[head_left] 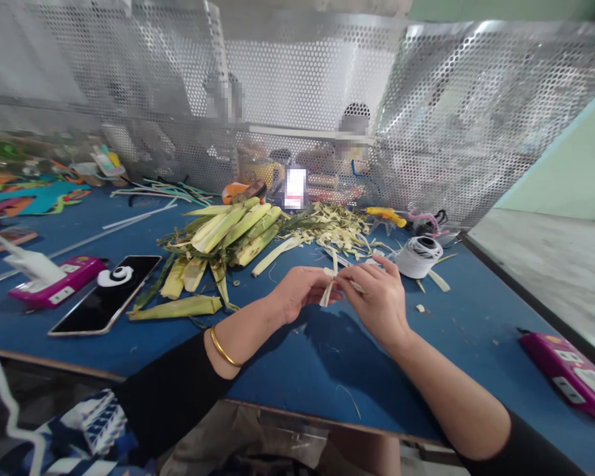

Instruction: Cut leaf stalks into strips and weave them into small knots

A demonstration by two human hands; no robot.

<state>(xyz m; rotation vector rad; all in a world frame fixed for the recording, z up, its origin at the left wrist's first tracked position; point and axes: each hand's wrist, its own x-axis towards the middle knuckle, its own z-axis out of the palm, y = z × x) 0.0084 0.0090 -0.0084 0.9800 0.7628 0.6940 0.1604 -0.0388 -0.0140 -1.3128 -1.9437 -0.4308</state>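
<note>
Near the frame's centre, the left hand [300, 291] and right hand [378, 295] had fingers pinched on pale husk strips [326, 295], husks [238, 228] lying left of centre, white thread spool [416, 264] to the right

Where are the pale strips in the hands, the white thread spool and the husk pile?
Pale strips [326, 295]: head view, on the lower end.
White thread spool [416, 262]: head view, on the wound side.
Husk pile [229, 228]: head view, on an upper husk.
</note>
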